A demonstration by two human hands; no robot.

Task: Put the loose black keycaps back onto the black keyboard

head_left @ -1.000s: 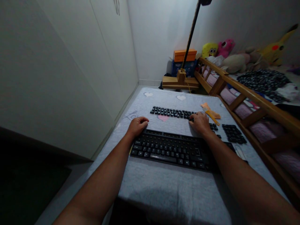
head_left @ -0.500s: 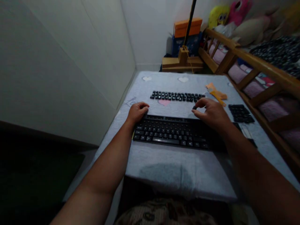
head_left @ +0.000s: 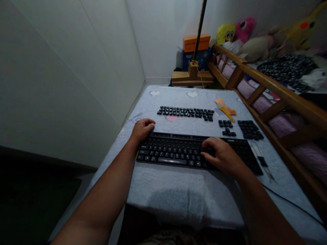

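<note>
A black keyboard (head_left: 171, 160) lies across the cloth-covered table. The keys on its upper rows and right side look bare of caps. My left hand (head_left: 143, 130) is closed at its upper left corner, thumb against fingers. Over the keyboard's right half, my right hand (head_left: 217, 153) is curled, thumb and index close together; whatever is between them blends into the dark keys. Loose black keycaps (head_left: 185, 111) stand in rows behind the keyboard. Small groups of keycaps (head_left: 225, 124) and a larger block of keycaps (head_left: 250, 130) sit to the right.
An orange cloth with a yellow-handled brush (head_left: 227, 111) lies at the back right. A thin metal tool (head_left: 262, 161) rests beside the keyboard's right end, and a cable (head_left: 288, 201) runs right. A wooden bed rail (head_left: 270, 80) borders the table; a pale wall (head_left: 102, 68) stands left.
My right hand has moved from behind the keyboard down over its keys; the small black keycap seen in it before is no longer distinguishable. My left hand stays at the corner. The view has shifted.
</note>
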